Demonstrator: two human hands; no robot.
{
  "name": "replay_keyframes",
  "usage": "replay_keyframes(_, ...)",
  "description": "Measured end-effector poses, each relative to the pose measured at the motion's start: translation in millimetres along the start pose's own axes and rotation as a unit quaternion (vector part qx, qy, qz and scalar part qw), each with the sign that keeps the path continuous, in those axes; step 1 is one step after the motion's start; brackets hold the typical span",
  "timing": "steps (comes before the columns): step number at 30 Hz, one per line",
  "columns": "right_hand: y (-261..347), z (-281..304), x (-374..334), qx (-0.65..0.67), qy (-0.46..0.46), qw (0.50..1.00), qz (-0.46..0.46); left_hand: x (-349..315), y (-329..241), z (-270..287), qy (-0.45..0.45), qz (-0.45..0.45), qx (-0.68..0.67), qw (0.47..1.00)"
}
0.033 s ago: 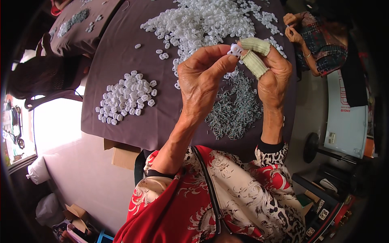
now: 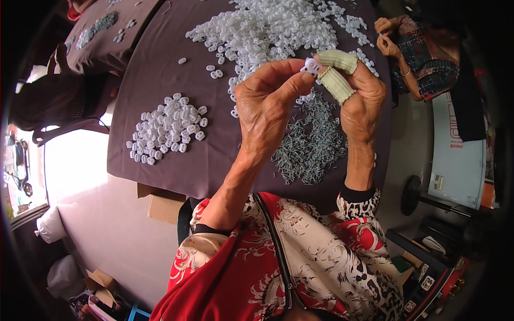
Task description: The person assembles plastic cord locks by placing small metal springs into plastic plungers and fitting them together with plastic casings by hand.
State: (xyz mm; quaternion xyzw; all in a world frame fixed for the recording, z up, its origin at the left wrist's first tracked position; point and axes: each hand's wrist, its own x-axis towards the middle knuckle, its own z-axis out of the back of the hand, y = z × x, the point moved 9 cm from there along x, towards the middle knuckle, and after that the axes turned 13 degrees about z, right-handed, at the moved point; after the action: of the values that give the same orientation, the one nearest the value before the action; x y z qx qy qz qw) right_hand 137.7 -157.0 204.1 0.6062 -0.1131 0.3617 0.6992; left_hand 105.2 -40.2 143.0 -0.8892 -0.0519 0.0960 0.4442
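My left hand [image 2: 262, 109] pinches a small white plastic piece [image 2: 310, 66] with holes in it between thumb and forefinger, raised over the table. My right hand [image 2: 363, 104] meets it from the right, its thumb and forefinger covered by pale green knitted finger sleeves [image 2: 337, 85]. Those two fingertips close together at the piece's right edge; whatever lies between them is hidden. Beneath the hands spreads a heap of small grey-green screws or pins [image 2: 313, 144]. Beyond them lies a large heap of similar white pieces [image 2: 267, 32].
A smaller heap of white pieces [image 2: 167, 128] lies left on the brown tablecloth [image 2: 144, 69]. Another person's hands [image 2: 390, 40] work at the right edge. A dark chair [image 2: 59, 101] stands left, near a second table [image 2: 134, 27]. A cardboard box [image 2: 163, 207] sits below the table edge.
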Motion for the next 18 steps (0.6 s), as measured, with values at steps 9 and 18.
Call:
replay_keyframes(9,-4.4,2.4,-2.6,0.024,-0.028,0.999,0.001,-0.3,2.4,-0.1,-0.007,0.001,-0.027,1.000)
replay_keyframes(18,-9.6,2.5,-3.0,0.013,-0.025,1.000,0.007,-0.1,4.1,-0.1,-0.016,0.007,-0.047,0.999)
